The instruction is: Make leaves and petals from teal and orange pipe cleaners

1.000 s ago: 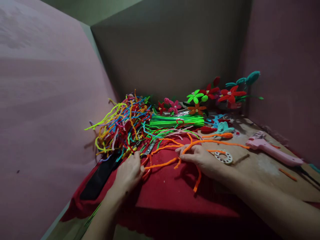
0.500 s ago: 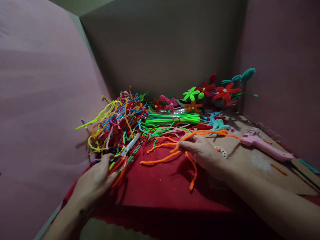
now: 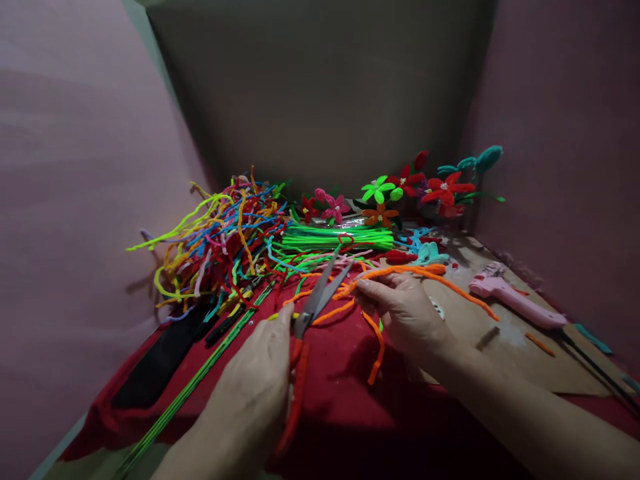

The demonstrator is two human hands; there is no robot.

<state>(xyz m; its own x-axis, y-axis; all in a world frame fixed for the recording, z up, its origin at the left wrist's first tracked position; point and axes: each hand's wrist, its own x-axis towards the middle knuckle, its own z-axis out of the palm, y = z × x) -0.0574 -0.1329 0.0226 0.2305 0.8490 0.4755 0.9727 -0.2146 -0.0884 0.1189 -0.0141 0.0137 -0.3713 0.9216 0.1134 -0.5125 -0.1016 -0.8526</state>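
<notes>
My left hand grips red-handled scissors, whose blades stand apart and point up and away. The blades are beside several orange pipe cleaners that meet near my right fingertips. My right hand pinches this orange bunch, with one long strand running out to the right over a brown board. The lower scissor handle is partly hidden by my left hand.
A tangled multicolour pile of pipe cleaners lies at left, a green bundle behind the hands. Finished flowers stand at the back. A pink glue gun rests on the board. Green stems and a black item lie at left.
My left hand has moved right with the scissors, from beside the pile to the orange strands, and the blades have opened. My right hand still holds the orange bunch. The view has shifted slightly.
</notes>
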